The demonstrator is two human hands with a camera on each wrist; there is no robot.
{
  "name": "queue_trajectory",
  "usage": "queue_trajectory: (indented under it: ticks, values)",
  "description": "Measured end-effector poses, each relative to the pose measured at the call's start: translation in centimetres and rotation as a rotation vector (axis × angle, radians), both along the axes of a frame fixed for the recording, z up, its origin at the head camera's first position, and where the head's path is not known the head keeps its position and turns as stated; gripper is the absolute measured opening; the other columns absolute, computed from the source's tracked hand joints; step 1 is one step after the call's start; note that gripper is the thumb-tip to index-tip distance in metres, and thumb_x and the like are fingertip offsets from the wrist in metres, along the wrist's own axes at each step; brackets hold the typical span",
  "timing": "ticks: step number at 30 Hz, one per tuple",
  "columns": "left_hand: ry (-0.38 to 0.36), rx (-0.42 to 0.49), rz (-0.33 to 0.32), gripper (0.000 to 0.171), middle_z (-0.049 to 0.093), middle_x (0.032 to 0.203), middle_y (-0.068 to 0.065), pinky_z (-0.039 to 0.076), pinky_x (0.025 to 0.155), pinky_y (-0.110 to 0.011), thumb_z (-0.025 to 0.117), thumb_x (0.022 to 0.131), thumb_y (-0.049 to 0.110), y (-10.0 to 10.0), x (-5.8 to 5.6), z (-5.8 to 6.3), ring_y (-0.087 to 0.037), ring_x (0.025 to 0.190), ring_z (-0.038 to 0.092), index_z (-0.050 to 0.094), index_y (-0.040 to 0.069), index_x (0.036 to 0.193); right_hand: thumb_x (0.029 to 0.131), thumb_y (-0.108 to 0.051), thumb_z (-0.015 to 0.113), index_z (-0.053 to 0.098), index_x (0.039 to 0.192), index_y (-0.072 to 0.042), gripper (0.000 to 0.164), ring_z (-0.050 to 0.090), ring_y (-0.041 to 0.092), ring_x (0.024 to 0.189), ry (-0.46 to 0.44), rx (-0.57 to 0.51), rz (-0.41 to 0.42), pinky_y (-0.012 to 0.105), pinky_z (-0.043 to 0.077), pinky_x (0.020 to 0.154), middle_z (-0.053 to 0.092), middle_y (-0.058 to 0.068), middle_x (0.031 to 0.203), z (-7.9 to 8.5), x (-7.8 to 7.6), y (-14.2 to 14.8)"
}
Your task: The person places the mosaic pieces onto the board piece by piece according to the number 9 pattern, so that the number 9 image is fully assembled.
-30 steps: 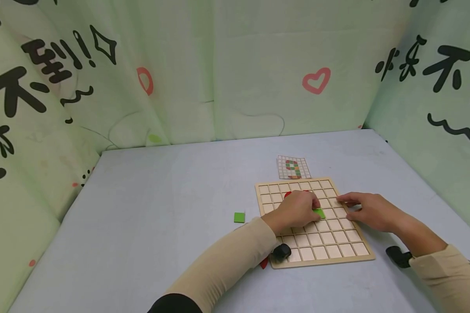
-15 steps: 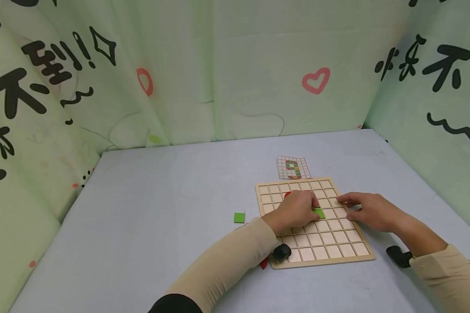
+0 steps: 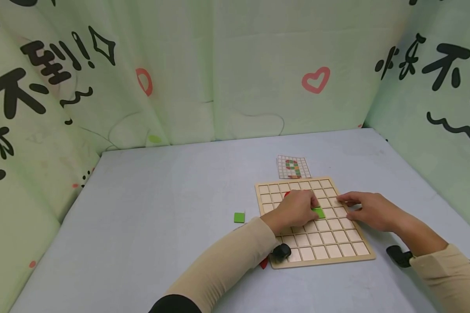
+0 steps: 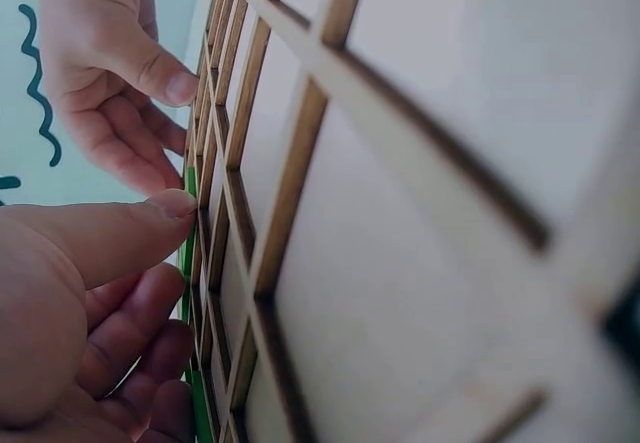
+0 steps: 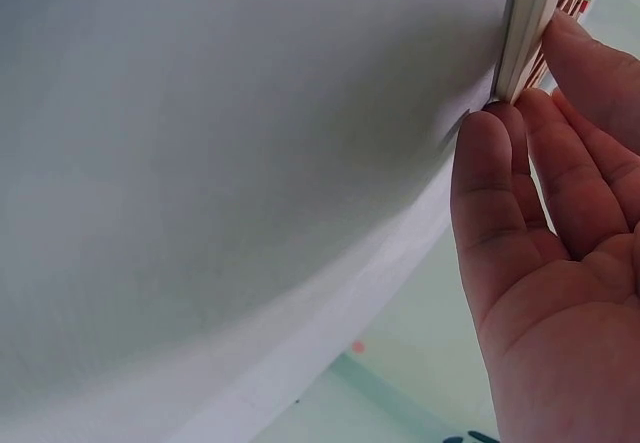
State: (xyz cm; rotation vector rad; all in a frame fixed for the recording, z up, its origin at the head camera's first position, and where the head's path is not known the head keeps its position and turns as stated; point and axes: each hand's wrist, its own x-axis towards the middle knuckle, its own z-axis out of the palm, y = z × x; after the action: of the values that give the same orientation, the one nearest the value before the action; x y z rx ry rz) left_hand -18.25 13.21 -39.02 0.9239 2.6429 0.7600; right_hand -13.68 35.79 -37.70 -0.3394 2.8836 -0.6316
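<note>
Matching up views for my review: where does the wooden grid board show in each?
Head: the board, lower right of centre.
Left wrist: the board close up, across centre and right.
Right wrist: only a strip of the board, upper right.
Shared landmark: the right hand, at the board's edge in all three.

The board point(image 3: 340, 237) is pale wood, gridded in tan around cream squares; the tile on it point(image 3: 319, 212) is bright green. Green, red and orange cells pattern the card point(image 3: 296, 167); the tabletop point(image 3: 172, 195) is pale lavender-grey.
</note>
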Motion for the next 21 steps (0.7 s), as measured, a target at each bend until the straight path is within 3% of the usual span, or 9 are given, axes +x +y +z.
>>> queue_trajectory:
  ticks: [21]
  values:
    - [0.014,0.014,0.008,0.021,0.059,0.088,0.014,0.039,0.066,-0.011,0.079,0.089,0.028,-0.04,-0.03,-0.16,0.001,0.073,0.051,0.066,0.017,0.102,0.087,-0.010,0.073,0.060,0.131,0.004,0.048,0.059,0.046,0.112,-0.009,-0.007,-0.007,0.059,0.047,0.089,0.064,0.025,0.120,0.01,0.00,-0.07]
